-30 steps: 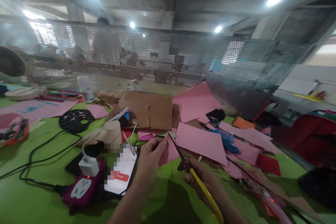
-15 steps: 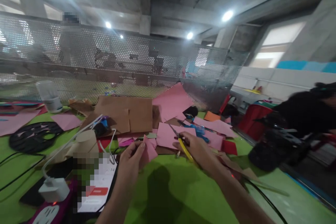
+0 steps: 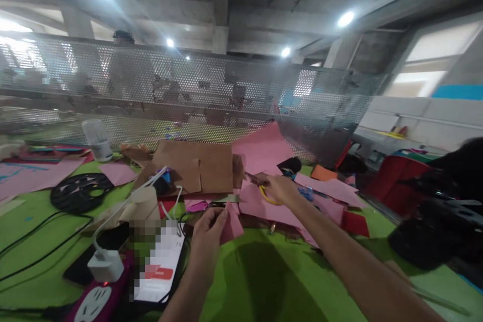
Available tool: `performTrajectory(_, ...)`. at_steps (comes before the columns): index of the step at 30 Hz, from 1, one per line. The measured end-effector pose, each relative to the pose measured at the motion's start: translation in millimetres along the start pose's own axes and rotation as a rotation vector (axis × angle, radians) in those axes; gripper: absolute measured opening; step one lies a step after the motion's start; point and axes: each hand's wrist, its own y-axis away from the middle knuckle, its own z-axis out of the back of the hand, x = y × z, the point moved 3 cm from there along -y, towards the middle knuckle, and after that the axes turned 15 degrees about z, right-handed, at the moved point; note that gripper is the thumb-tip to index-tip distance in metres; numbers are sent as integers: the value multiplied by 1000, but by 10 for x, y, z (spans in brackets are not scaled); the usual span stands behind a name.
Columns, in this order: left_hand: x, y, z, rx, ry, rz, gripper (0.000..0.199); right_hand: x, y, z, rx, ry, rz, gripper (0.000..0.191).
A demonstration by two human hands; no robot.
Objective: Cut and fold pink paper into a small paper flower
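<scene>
My left hand (image 3: 207,229) pinches a small folded piece of pink paper (image 3: 233,226) between thumb and fingers, just above the green table (image 3: 241,271). Farther forward and to the right, my right hand (image 3: 284,189) is closed on scissors with a yellow handle (image 3: 268,198). Their blades point left toward the cardboard and look blurred; part of the handle is hidden by my fingers. Below that hand lies a larger pink sheet (image 3: 260,210), and another pink sheet (image 3: 262,148) stands tilted behind it.
Brown cardboard (image 3: 211,166) stands in the middle, before a perforated metal screen (image 3: 211,85). To the left are a black spool (image 3: 75,193), a lit phone (image 3: 160,266), and a purple power strip (image 3: 94,297) with cables. A red bin (image 3: 394,181) and a person in black are at the right.
My right hand has moved forward with the scissors, away from the left hand. The left hand still holds the pink paper. The view has turned slightly left.
</scene>
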Motion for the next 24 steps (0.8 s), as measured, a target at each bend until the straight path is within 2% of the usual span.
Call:
performTrajectory(3,-38,21,-23,5,-61,-16,23,260,109,66,-46,-119,97,26)
performTrajectory(7,-81,68,-67,57,-146,-94,19,703,482,12,-51,-322,236,36)
performTrajectory(9,-101,106,-90,62,-245,-194,15,877,679,-57,-81,-597,299,33)
performTrajectory(11,-116,150,-115,57,-383,-302,16,946,827,-112,-161,-798,290,26)
performTrajectory(13,-117,189,-146,91,-489,-371,21,915,921,-151,-234,-877,238,20)
performTrajectory(15,-109,206,-163,137,-537,-383,21,814,978,-172,-292,-918,169,18)
performTrajectory(19,-89,175,-144,140,-527,-335,18,553,1062,-170,-434,-1086,6,23)
performTrajectory(24,-69,126,-138,196,-366,-200,18,454,1127,-145,-444,-1226,-79,24)
